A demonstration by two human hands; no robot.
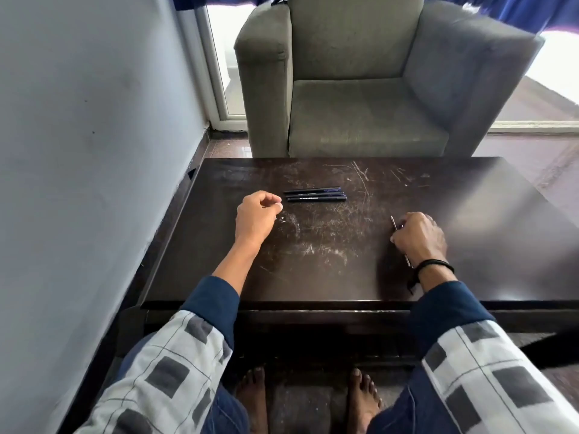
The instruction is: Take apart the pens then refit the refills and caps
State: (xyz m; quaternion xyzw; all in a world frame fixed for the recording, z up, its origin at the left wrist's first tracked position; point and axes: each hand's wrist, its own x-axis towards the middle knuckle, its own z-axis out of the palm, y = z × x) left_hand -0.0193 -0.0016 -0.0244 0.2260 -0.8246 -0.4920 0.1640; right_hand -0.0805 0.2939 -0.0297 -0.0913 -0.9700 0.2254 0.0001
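Wall point(94, 151), pale and scuffed, runs along the left side of the dark wooden table point(313, 277), which serves as the marker for everything else. A grey armchair point(360, 114) stands just beyond the table's far edge, facing the person. The tabletop is heavily scratched across its middle. Two checked sleeves point(175, 364) with blue cuffs reach over the near edge, and bare feet point(363, 399) show on the floor below that edge. The hands are well apart above the tabletop. The left hand point(255, 214) is over the table's left-middle, knuckles up, fingers curled, thumb and forefinger drawn together. It may be pinching something very small, but I cannot tell. The right hand point(418, 234) is over the right-middle and is curled round a thin refill point(393, 223). The refill's pointed end sticks out past the fingers toward the table's far side, and its other end shows below the palm, near the wrist. Three dark pens point(315, 194) lie flat on the table toward its far edge, side by side and touching or nearly so, parallel to that edge. Their left ends are just beside the left hand's fingertips and well apart from the right hand. A black wristband point(434, 264) circles the right wrist.
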